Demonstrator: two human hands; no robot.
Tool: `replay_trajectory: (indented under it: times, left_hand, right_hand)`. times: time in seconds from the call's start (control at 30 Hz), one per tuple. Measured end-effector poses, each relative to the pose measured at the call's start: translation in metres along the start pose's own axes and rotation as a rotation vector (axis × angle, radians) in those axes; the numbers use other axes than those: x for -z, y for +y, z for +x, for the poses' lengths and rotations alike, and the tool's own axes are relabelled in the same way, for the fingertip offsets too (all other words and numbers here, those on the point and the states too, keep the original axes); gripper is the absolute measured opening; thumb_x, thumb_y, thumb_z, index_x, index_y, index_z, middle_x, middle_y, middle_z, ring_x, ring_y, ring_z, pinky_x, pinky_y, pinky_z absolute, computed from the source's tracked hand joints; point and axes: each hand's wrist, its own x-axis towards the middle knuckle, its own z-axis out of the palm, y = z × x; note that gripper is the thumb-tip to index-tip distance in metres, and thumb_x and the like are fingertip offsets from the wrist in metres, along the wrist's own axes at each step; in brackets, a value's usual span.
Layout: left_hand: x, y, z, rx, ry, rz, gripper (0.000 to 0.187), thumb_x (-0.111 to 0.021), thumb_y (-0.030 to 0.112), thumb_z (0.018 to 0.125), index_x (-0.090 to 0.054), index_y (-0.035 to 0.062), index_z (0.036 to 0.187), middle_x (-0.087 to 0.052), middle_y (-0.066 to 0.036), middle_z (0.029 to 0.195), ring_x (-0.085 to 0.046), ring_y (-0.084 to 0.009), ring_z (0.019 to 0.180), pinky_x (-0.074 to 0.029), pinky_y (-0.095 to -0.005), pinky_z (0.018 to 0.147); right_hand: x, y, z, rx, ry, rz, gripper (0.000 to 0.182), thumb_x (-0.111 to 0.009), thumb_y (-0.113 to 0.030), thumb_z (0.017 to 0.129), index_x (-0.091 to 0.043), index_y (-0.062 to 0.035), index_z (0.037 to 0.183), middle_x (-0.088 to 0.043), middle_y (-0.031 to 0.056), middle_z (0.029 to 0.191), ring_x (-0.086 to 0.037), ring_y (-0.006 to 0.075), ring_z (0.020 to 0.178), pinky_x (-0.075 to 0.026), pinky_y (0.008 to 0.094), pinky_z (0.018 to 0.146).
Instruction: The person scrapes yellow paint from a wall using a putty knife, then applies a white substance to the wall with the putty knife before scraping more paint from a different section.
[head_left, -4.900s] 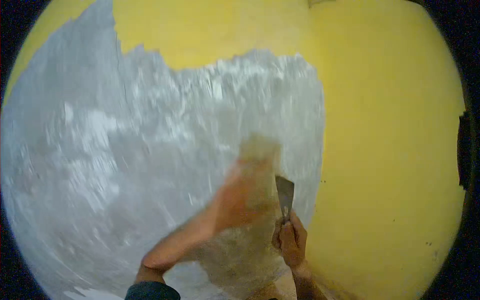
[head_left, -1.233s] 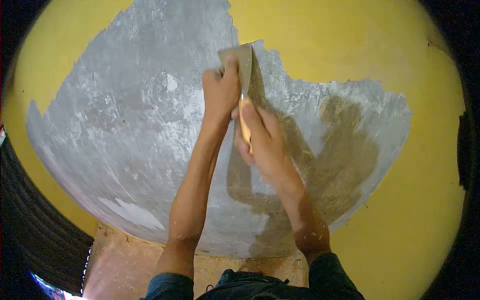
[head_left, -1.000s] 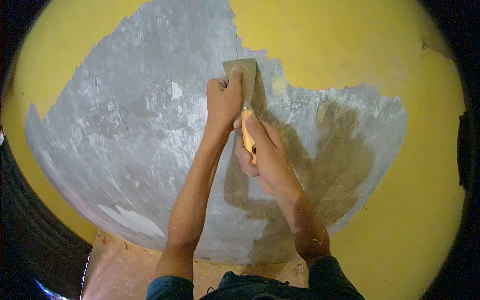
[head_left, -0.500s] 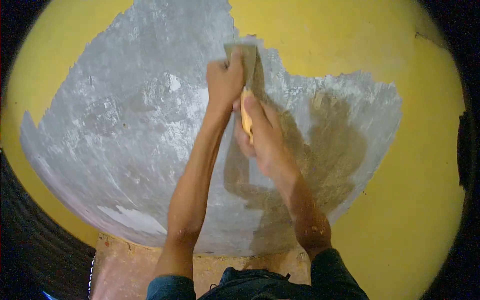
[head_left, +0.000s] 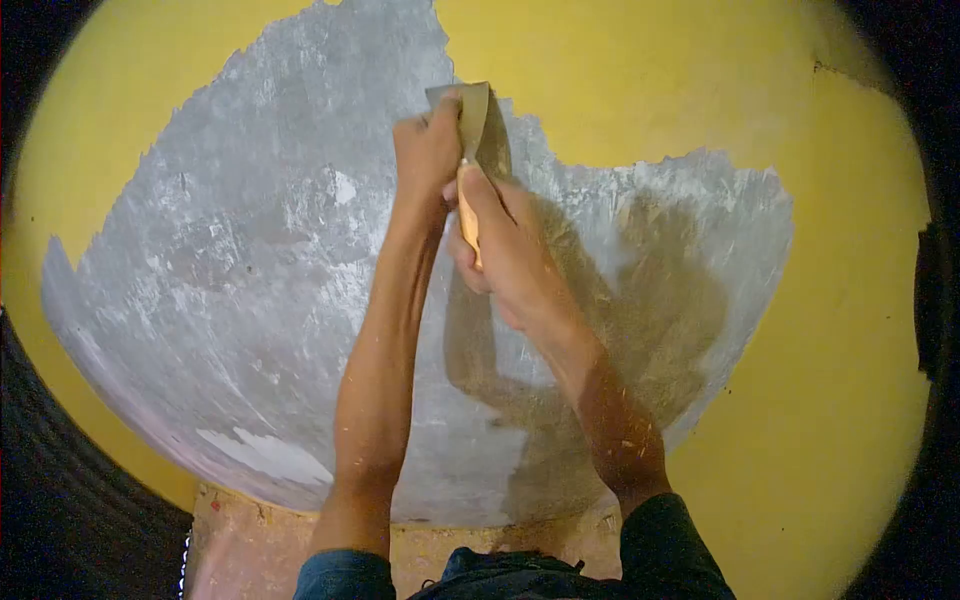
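A scraper [head_left: 474, 125] with a wide metal blade and a light wooden handle is pressed against the wall, its blade edge at the border between yellow paint [head_left: 620, 80] and bare grey surface [head_left: 270, 200]. My right hand [head_left: 497, 235] is wrapped round the handle. Higher up, my left hand [head_left: 430, 150] grips the left side of the blade, thumb on the metal. The blade's lower left part is hidden behind my left fingers.
Yellow paint surrounds the grey patch, whose upper edge is jagged. Shadows of my arms fall on the grey area at right. A pinkish, speckled floor [head_left: 260, 550] shows at the bottom, with a dark ribbed thing [head_left: 70, 480] at lower left.
Both hands and the scraper have shifted slightly left in the view. The grip on the scraper is the same.
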Motion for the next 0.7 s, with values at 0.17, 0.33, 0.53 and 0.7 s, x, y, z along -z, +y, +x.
replay_trajectory:
  times: [0.17, 0.33, 0.53, 0.7]
  left_hand:
    - [0.002, -0.027, -0.011, -0.149, 0.051, -0.027, 0.049, -0.057, 0.031, 0.090, -0.058, -0.0055, 0.058, -0.059, -0.008, 0.056, -0.052, -0.0134, 0.049, -0.043, -0.0344, 0.047]
    - [-0.012, 0.014, 0.029, 0.013, -0.014, -0.050, 0.046, -0.058, 0.033, 0.087, -0.066, -0.0086, 0.070, -0.061, -0.015, 0.058, -0.058, -0.0154, 0.057, -0.046, -0.0354, 0.054]
    - [-0.002, -0.006, 0.014, -0.120, 0.016, -0.041, 0.044, -0.058, 0.031, 0.087, -0.063, -0.0066, 0.064, -0.056, -0.008, 0.056, -0.051, -0.0128, 0.053, -0.042, -0.0341, 0.050]
    - [0.003, -0.002, 0.015, -0.036, -0.045, -0.032, 0.046, -0.057, 0.033, 0.088, -0.061, -0.0063, 0.063, -0.056, -0.007, 0.058, -0.050, -0.0129, 0.054, -0.041, -0.0340, 0.049]
  right_hand:
    - [0.002, 0.015, -0.017, -0.048, -0.052, 0.116, 0.035, -0.042, -0.042, 0.100, -0.052, -0.0090, 0.101, -0.042, -0.0017, 0.056, -0.032, 0.0063, 0.038, -0.020, 0.0230, 0.034]
    - [0.000, -0.009, 0.011, -0.006, 0.067, 0.103, 0.034, -0.043, -0.042, 0.100, -0.053, -0.0095, 0.101, -0.041, -0.0027, 0.054, -0.032, 0.0058, 0.038, -0.021, 0.0226, 0.033]
    - [0.003, 0.002, 0.006, 0.014, -0.004, 0.106, 0.033, -0.042, -0.041, 0.101, -0.052, -0.0096, 0.100, -0.039, -0.0025, 0.054, -0.027, 0.0062, 0.037, -0.017, 0.0241, 0.035]
    - [-0.005, -0.010, 0.000, -0.024, -0.050, 0.129, 0.035, -0.041, -0.042, 0.101, -0.050, -0.0092, 0.104, -0.040, -0.0019, 0.054, -0.026, 0.0067, 0.037, -0.018, 0.0247, 0.035]
